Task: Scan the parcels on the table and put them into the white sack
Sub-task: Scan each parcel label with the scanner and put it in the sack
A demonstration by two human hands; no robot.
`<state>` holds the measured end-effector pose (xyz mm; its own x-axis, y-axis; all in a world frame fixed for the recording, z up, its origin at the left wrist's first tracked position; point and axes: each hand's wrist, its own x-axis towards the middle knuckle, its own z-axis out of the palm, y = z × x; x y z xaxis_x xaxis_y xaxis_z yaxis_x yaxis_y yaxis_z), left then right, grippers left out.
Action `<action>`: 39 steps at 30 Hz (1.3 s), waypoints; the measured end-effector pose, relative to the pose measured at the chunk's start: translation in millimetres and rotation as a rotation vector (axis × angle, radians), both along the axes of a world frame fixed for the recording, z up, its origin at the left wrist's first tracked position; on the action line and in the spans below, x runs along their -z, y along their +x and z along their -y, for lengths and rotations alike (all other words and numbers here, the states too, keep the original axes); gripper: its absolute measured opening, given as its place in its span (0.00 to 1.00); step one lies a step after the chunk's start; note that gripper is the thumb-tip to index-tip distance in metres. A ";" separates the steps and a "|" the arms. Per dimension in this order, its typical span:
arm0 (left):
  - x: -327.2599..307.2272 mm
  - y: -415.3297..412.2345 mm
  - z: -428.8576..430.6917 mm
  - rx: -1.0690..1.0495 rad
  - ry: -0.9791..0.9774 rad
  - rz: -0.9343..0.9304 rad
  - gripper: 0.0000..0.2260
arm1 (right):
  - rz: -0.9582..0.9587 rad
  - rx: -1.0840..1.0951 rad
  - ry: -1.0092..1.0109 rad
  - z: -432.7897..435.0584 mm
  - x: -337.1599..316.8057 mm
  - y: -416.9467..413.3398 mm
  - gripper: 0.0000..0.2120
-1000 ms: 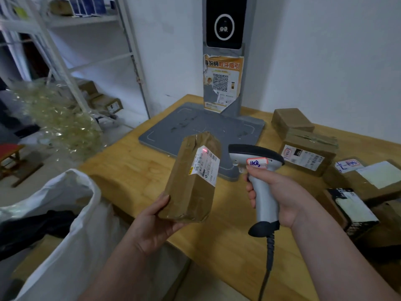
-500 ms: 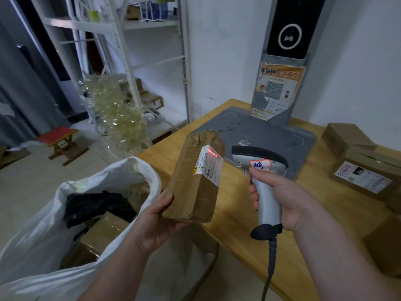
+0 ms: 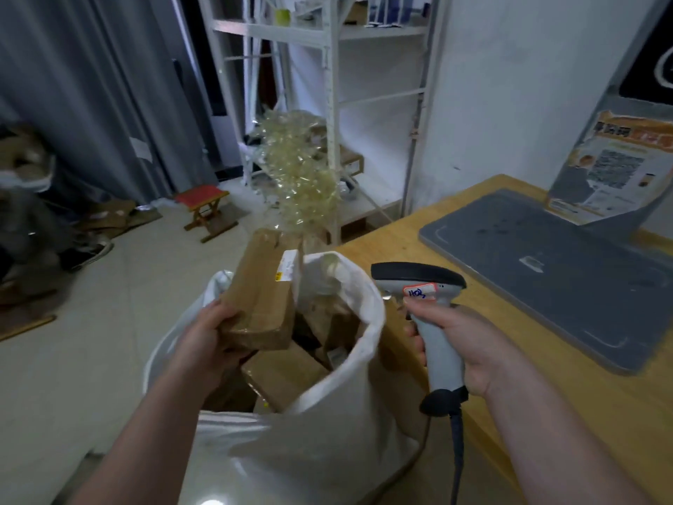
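My left hand (image 3: 204, 340) grips the lower end of a box-shaped parcel (image 3: 262, 297) wrapped in glossy brown tape, tilted over the open mouth of the white sack (image 3: 320, 461). A white label (image 3: 289, 266) wraps one upper edge of the parcel (its print is too small to read). Inside the soft woven sack lie other brown cardboard boxes (image 3: 284, 373). My right hand (image 3: 462, 344) is wrapped round the grey plastic grip of a black-topped scanner (image 3: 418, 282) over the edge of the wooden counter (image 3: 528, 377). The scanner's red-bordered sticker (image 3: 418, 291) bears blue handwritten figures, not clearly legible. Behind, a flat grey pad (image 3: 546, 278) carries a torn orange poster (image 3: 615, 169) with a QR code.
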<state>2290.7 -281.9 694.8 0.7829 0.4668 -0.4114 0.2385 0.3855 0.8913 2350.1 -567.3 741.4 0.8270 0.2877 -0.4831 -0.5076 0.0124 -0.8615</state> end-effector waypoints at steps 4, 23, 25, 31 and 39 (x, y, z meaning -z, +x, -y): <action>15.4 -16.5 -57.7 -0.142 0.426 -0.204 0.13 | 0.010 -0.097 -0.023 -48.6 18.0 4.6 0.13; 105.7 13.2 -98.9 0.445 1.189 -0.871 0.26 | -0.099 -0.192 -0.133 -113.4 79.5 17.8 0.17; 112.1 9.1 -102.2 0.397 1.226 -0.851 0.24 | -0.106 -0.193 -0.133 -111.5 81.6 19.7 0.15; 120.2 -14.4 -108.2 0.265 0.985 -1.120 0.20 | -0.119 -0.179 -0.168 -111.9 89.4 24.7 0.15; 128.7 -28.4 -108.3 0.383 0.929 -0.921 0.25 | -0.099 -0.210 -0.209 -120.0 99.1 26.4 0.20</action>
